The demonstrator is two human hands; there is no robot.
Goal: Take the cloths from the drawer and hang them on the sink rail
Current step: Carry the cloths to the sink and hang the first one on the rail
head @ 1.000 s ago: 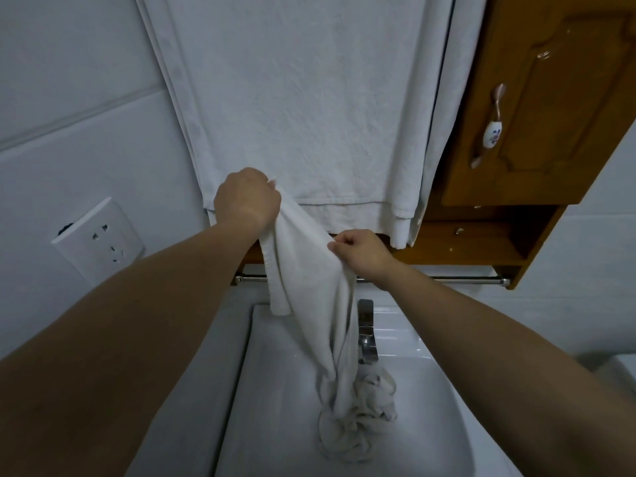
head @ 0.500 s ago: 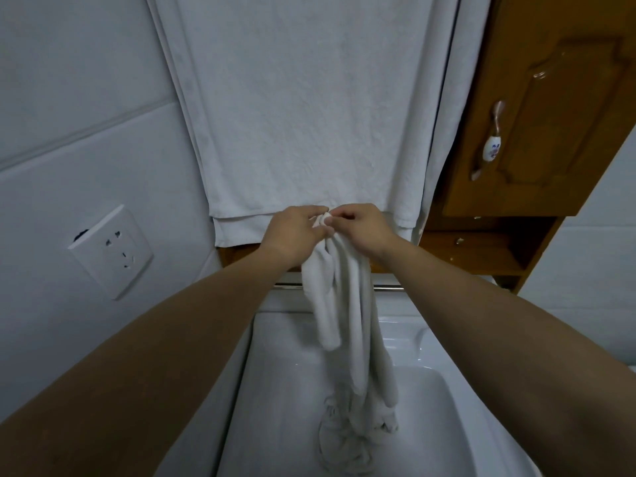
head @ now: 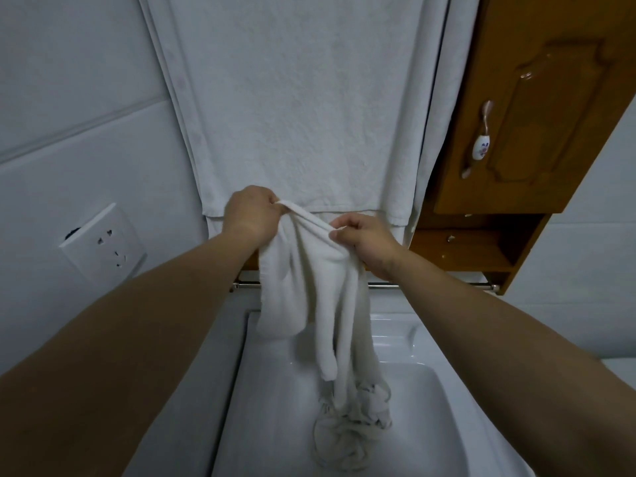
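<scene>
In the sink point(head: 275, 390), bunched cloths point(head: 347, 428)

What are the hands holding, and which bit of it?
Both the left hand and the right hand pinch the top edge of a white cloth; its rest hangs into the sink.

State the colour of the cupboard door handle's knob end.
White with a small floral print, seen in the head view.

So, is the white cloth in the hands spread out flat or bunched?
Bunched. The white cloth hangs in folds between the left hand and the right hand, trailing into the sink.
</scene>
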